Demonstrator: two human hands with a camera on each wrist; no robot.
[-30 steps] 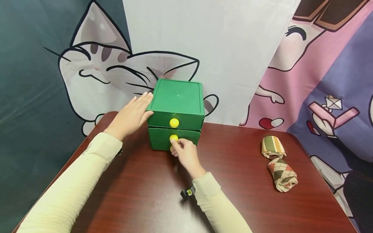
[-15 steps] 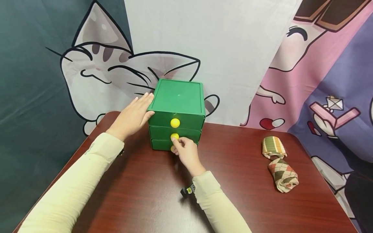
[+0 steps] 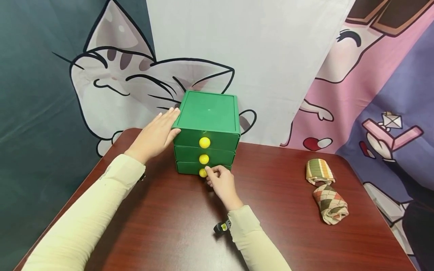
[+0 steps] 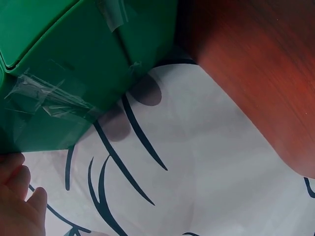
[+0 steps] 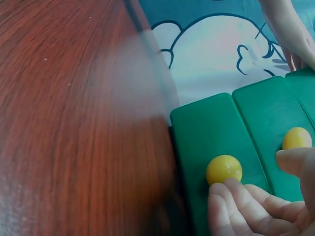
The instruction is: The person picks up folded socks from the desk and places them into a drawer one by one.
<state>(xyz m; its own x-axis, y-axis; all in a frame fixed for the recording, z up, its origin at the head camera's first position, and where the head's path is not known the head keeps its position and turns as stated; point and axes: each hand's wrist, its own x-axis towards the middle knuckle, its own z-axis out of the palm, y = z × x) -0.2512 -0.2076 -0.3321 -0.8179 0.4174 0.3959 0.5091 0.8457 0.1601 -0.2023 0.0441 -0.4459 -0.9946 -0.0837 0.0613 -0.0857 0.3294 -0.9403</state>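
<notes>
While the left hand [image 3: 154, 136] lies flat against its side, the green three-drawer box [image 3: 207, 130] shows yellow knobs; the right hand [image 3: 222, 182] pinches the lowest knob [image 3: 202, 172].

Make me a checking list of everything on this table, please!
Surface: dark red wooden table, shiny.
Job's things: green drawer box with three yellow knobs, all drawers closed; bottom knob.
Clutter: two rolled plaid cloths toward the right edge of the table.
Hands: left hand flat against the box's left side; right hand with fingertips at the bottom knob.
Cables: nothing seen; a small black device at the right wrist.
Surroundings: cartoon cat backdrop behind.
</notes>
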